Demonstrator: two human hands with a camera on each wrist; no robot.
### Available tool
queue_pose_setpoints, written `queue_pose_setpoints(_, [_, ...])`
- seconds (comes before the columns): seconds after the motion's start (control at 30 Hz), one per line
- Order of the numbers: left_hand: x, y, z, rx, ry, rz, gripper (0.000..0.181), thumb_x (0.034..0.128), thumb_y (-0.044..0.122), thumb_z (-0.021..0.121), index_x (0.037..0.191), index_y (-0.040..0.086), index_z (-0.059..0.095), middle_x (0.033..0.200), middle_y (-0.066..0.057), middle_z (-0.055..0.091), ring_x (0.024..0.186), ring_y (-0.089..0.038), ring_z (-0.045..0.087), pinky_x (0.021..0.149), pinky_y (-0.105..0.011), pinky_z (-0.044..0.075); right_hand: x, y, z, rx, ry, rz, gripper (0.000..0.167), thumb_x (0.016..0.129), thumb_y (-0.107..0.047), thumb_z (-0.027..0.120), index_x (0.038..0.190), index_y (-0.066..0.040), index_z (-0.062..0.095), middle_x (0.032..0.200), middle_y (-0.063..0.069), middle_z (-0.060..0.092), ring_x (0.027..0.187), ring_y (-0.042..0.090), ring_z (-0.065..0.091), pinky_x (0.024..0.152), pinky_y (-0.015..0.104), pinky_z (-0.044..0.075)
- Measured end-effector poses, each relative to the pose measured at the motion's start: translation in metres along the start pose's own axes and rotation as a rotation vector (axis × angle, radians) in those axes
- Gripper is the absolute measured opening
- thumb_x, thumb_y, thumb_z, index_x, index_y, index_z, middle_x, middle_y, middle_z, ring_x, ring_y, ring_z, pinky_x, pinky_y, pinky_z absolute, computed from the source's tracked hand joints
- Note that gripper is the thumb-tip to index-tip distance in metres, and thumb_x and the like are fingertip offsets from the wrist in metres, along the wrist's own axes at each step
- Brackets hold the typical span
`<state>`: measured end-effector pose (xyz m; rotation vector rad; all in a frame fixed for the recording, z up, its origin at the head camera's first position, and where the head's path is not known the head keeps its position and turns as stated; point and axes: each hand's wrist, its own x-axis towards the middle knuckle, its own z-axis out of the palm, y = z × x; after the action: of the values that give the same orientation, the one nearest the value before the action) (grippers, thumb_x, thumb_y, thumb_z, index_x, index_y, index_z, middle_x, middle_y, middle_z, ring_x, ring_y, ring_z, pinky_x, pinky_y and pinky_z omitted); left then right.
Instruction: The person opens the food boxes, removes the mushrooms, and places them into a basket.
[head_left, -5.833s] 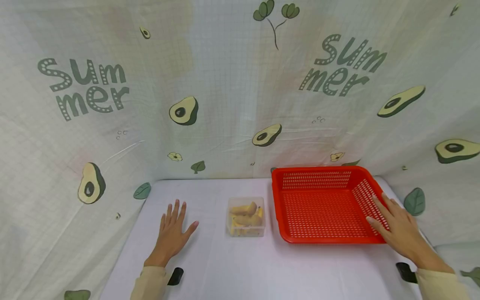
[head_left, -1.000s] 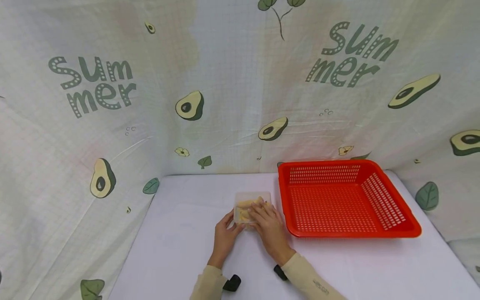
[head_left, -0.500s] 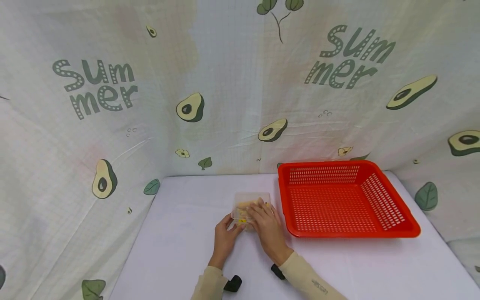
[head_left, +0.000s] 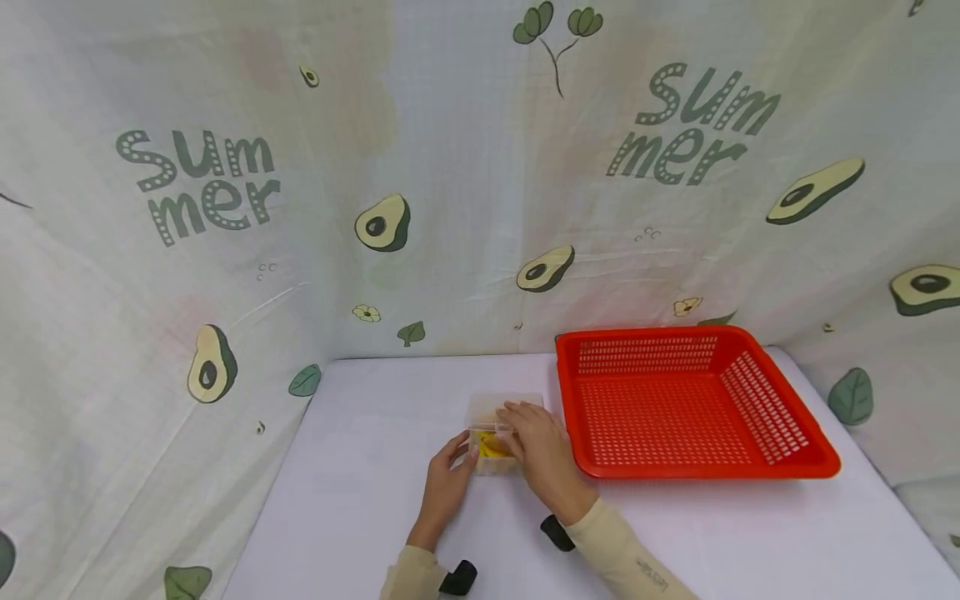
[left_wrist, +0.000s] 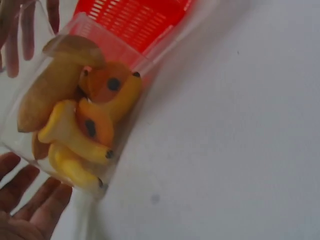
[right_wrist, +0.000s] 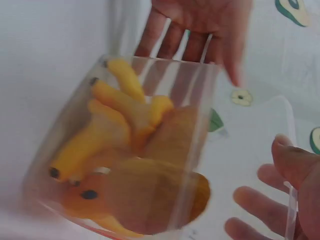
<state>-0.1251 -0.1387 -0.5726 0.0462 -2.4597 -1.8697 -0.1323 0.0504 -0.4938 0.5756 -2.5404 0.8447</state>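
A clear plastic box (head_left: 495, 467) stands on the white table, with yellow banana-shaped pieces (left_wrist: 75, 142) and tan mushroom-shaped pieces (left_wrist: 57, 82) inside. Some pieces bear orange with dark spots. My left hand (head_left: 447, 487) holds the box at its left side, fingers along the wall and thumb toward the front. My right hand (head_left: 551, 454) grips a clear lid (head_left: 486, 407), which stands off the box at its rear. In the right wrist view the right thumb and fingers lie on either side of the lid's edge, and the left fingers show through the box wall.
A red perforated basket (head_left: 697, 467) stands to the right of the box, close to the right hand. A cloth (head_left: 450, 167) printed with avocados and lettering hangs behind and beside the table (head_left: 337, 467).
Both hands have come from their apart, spread positions to the box. Over the last second the lid has come off the front and moved back, uncovering the yellow pieces.
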Motion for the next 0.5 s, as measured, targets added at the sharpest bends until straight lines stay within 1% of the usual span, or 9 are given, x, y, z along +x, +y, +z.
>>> queue_pose_setpoints(0.1, [-0.003,0.005,-0.001,-0.025,0.021,0.001,0.047,0.1049,0.025,0.068,0.142,-0.003,0.063,0.143,-0.022,0.063,0.127,-0.038,0.064,0.097,-0.032,0.061,0.006,-0.002,-0.006,-0.007,-0.002,-0.01,0.032,0.093,-0.019,0.081,0.123,-0.007,0.077,0.128,0.013,0.073,0.119,0.035,0.067,0.099,0.058,0.059])
queue_pose_setpoints(0.2, [-0.006,0.012,-0.002,-0.053,0.041,0.005,0.041,0.1032,0.018,0.07,0.138,-0.004,0.065,0.14,-0.023,0.065,0.122,-0.037,0.067,0.091,-0.022,0.059,0.011,-0.003,-0.01,-0.005,-0.006,0.003,0.033,0.093,-0.018,0.082,0.124,-0.008,0.077,0.13,0.015,0.071,0.119,0.036,0.066,0.097,0.055,0.061])
queue_pose_setpoints(0.27, [-0.007,0.016,-0.002,-0.058,0.062,-0.015,0.038,0.1016,0.013,0.071,0.135,-0.004,0.068,0.136,-0.022,0.067,0.119,-0.036,0.069,0.089,-0.017,0.056,0.015,-0.004,-0.014,0.002,-0.001,0.019,0.033,0.094,-0.016,0.081,0.125,-0.009,0.076,0.131,0.015,0.069,0.119,0.035,0.065,0.097,0.055,0.061])
queue_pose_setpoints(0.37, [-0.008,0.022,-0.002,-0.062,0.091,-0.043,0.033,0.0999,0.008,0.071,0.13,-0.006,0.07,0.132,-0.022,0.069,0.114,-0.033,0.071,0.086,-0.018,0.058,0.02,-0.003,-0.016,0.003,0.013,0.034,0.032,0.096,-0.014,0.079,0.127,-0.01,0.076,0.13,0.014,0.067,0.117,0.034,0.064,0.098,0.052,0.061])
queue_pose_setpoints(0.5, [-0.008,0.03,-0.001,-0.049,0.136,-0.076,0.025,0.0963,0.003,0.074,0.119,-0.007,0.075,0.124,-0.022,0.072,0.105,-0.031,0.073,0.079,-0.018,0.061,0.027,-0.002,-0.016,0.01,0.055,0.062,0.03,0.098,-0.013,0.076,0.128,-0.011,0.075,0.127,0.012,0.067,0.114,0.033,0.063,0.099,0.051,0.059])
